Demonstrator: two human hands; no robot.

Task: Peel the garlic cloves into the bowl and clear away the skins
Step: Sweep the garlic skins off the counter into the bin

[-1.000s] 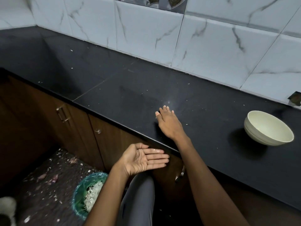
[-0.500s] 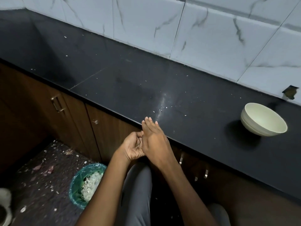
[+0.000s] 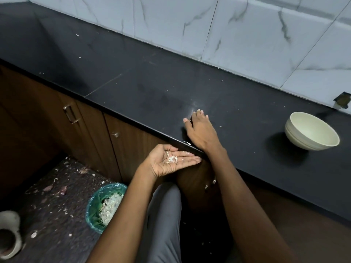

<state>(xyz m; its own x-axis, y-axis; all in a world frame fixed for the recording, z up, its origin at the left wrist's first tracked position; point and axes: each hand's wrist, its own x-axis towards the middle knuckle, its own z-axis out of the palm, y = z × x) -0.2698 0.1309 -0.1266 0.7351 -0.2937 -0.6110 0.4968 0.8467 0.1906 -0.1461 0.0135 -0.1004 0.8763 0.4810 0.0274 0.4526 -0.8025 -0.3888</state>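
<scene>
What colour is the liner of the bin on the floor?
The liner is translucent green-teal, seen in the head view.

A black stone table [image 3: 133,80] runs diagonally across the view, backed by a wall of white marble-look tiles [image 3: 247,35] with grey veins. Below its front edge are dark brown wooden cabinet doors [image 3: 91,118], one with a metal handle [image 3: 71,114]. On the dark speckled floor [image 3: 49,202] at the lower left sits a pale round pot [image 3: 8,234], partly cut off by the frame.
</scene>
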